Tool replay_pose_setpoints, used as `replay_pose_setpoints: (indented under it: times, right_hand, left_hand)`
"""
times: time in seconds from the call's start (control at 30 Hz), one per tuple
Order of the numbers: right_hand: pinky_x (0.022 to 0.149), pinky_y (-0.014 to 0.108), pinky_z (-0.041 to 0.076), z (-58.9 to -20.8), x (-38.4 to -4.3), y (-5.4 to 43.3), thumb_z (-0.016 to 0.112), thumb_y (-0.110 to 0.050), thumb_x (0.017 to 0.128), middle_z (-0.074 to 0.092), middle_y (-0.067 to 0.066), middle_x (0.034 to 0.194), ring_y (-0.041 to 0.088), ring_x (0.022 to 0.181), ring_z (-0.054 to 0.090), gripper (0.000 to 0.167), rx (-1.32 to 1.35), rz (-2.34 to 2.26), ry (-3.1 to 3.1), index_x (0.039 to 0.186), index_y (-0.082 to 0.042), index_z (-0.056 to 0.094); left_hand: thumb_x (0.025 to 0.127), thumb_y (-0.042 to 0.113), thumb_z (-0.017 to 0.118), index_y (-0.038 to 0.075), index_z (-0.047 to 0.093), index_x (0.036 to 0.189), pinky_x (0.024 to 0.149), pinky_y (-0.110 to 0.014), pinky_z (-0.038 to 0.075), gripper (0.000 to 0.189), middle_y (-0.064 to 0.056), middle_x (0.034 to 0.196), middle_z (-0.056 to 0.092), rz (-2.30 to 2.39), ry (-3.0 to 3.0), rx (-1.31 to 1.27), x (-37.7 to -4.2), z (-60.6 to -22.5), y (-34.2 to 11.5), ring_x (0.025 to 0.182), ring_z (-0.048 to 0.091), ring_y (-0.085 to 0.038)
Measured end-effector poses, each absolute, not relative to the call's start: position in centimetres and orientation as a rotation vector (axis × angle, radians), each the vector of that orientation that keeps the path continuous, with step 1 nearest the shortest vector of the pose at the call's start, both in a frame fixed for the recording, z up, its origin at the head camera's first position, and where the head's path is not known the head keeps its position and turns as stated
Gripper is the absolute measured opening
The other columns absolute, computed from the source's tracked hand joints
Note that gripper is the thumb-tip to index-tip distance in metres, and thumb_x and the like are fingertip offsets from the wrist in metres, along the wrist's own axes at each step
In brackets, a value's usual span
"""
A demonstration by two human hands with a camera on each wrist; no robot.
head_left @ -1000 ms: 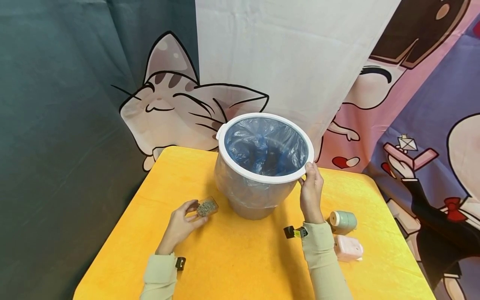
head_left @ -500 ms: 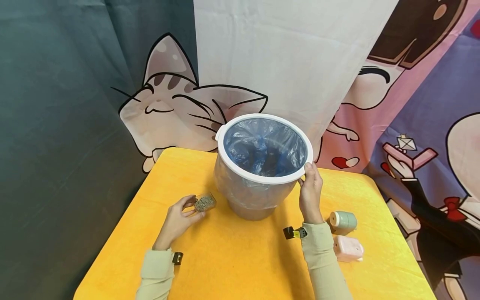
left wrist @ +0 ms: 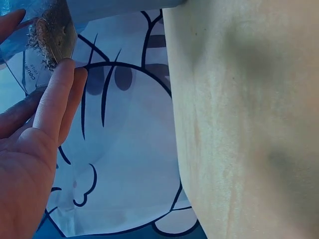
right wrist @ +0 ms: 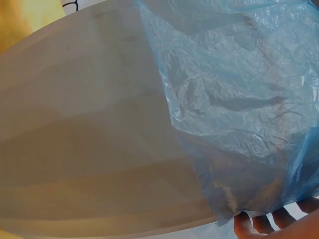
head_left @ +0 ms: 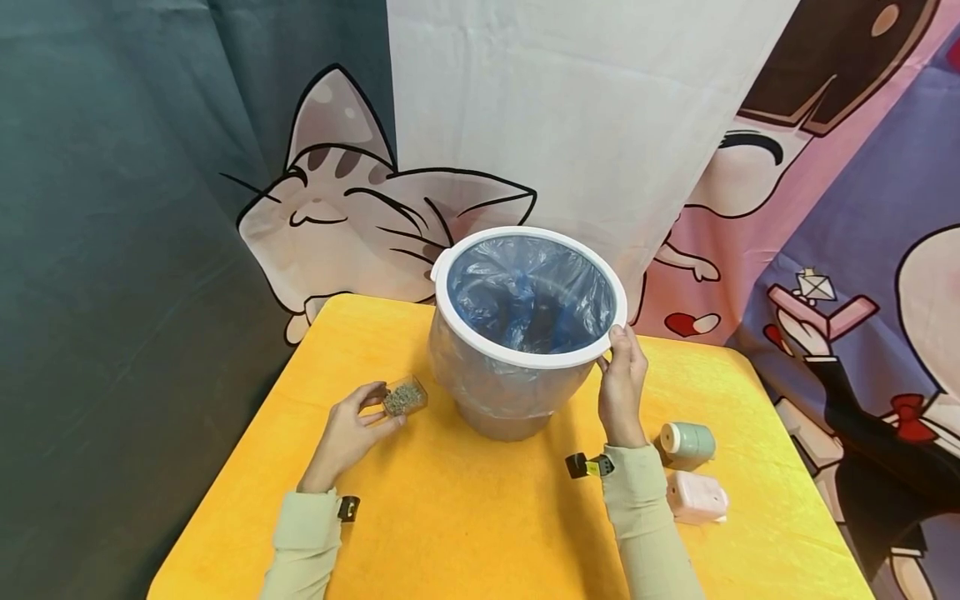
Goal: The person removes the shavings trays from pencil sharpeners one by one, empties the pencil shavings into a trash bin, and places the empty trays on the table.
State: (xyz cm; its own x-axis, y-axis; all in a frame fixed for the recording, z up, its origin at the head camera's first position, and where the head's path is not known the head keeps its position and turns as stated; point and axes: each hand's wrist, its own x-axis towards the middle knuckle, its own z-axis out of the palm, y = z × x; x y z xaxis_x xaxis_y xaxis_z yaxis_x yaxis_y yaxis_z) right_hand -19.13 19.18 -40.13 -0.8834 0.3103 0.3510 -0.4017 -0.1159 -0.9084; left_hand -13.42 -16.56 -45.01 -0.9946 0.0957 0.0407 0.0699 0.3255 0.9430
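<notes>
My left hand (head_left: pixel 347 435) pinches a small clear plastic box (head_left: pixel 405 397) between thumb and fingers, left of the trash can. Grey-brown shavings (left wrist: pixel 42 40) fill the box, and small printed lettering shows on it in the left wrist view. The white trash can (head_left: pixel 501 428) stands upright, lined with a thin blue plastic bag (head_left: pixel 525 292) under a white rim ring (head_left: pixel 528 359). At the right of that rim, my right hand (head_left: pixel 624 392) grips with the thumb on top and fingers beneath. Those fingers (right wrist: pixel 281 217) show under the bag's edge in the right wrist view.
To the right of my right forearm, a green rounded object (head_left: pixel 688 444) and a pink boxy one (head_left: pixel 697 497) lie on the yellow tablecloth (head_left: pixel 465 525). A cartoon-printed curtain (head_left: pixel 585 108) hangs close behind the table.
My left hand, still pinching the box of shavings, has shifted slightly left and farther from me. The right hand and the trash can stay where they were.
</notes>
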Motion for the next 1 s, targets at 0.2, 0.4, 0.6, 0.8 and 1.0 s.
replay_pose_setpoints:
  times: [0.2,0.4,0.6,0.8,1.0]
  right_hand:
    - [0.101,0.047,0.038,-39.1,-18.5,18.5,0.039,-0.024,0.096,0.046,0.012,0.133,0.023,0.117,0.044,0.042,0.094,2.054,-1.695,0.134,-0.006,0.047]
    - [0.1,0.046,0.038,-38.4,-18.0,18.2,0.039,-0.024,0.096,0.045,0.013,0.134,0.023,0.116,0.043,0.043,0.092,2.02,-1.712,0.134,-0.005,0.046]
    - [0.099,0.047,0.039,-39.2,-18.6,18.6,0.04,-0.025,0.096,0.047,0.01,0.132,0.023,0.115,0.043,0.042,0.091,2.044,-1.697,0.133,-0.007,0.048]
    - [0.101,0.05,0.037,-40.4,-19.2,19.0,0.043,-0.029,0.095,0.049,0.006,0.13,0.022,0.117,0.043,0.04,0.082,2.047,-1.684,0.131,-0.013,0.052]
    - [0.092,0.038,0.045,-40.3,-19.3,19.1,0.044,-0.028,0.095,0.05,0.008,0.129,0.022,0.115,0.044,0.039,0.081,2.038,-1.665,0.13,-0.011,0.053]
  left_hand:
    - [0.079,0.016,0.073,-0.003,0.041,0.133,0.09,-0.041,0.049,0.066,-0.024,0.126,0.048,1.817,2.533,0.172,-13.7,-44.3,-16.8,0.116,0.049,-0.033]
    - [0.077,0.019,0.075,-0.002,0.042,0.132,0.087,-0.03,0.051,0.067,-0.021,0.124,0.049,1.91,2.446,0.168,-14.4,-44.2,-17.1,0.116,0.05,-0.031]
    - [0.075,0.025,0.076,0.0,0.043,0.132,0.084,-0.023,0.051,0.07,-0.018,0.124,0.05,1.934,2.451,0.156,-14.6,-43.8,-17.6,0.115,0.05,-0.03]
    - [0.077,0.021,0.075,-0.001,0.043,0.132,0.084,-0.025,0.052,0.068,-0.02,0.124,0.05,1.93,2.469,0.162,-14.6,-43.6,-17.7,0.114,0.052,-0.031]
    - [0.074,0.032,0.076,0.004,0.043,0.133,0.083,-0.024,0.052,0.073,-0.013,0.123,0.051,1.945,2.499,0.192,-15.7,-45.3,-18.4,0.113,0.053,-0.027]
